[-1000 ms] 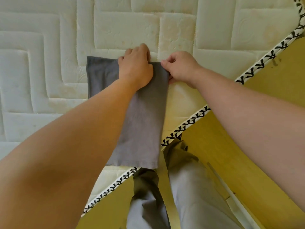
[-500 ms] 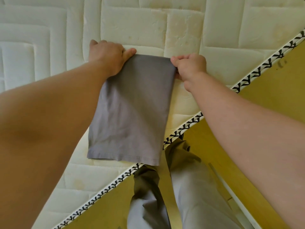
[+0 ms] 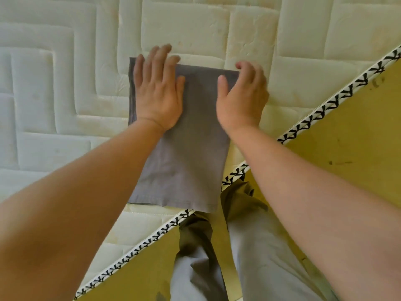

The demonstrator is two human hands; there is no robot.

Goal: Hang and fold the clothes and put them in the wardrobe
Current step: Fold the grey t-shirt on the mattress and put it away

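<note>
- Grey folded cloth (image 3: 186, 148) lies flat on the quilted mattress (image 3: 65, 94), with its near corner at the mattress edge.
- Left hand (image 3: 157, 94): fingers straight, palm pressing the cloth's far left part.
- Right hand (image 3: 240, 98): thumb on the cloth's far right edge, fingers loosely curled; hold on the cloth cannot be determined.

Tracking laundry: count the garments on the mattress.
1: the garment, folded by the mattress edge, left hand flat on it, right hand at its corner. More may lie off-frame.

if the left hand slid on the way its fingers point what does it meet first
Only bare mattress, it seems: the left hand lies flat on the grey cloth, fingertips past its far edge, and nothing else shows in that line.
</note>
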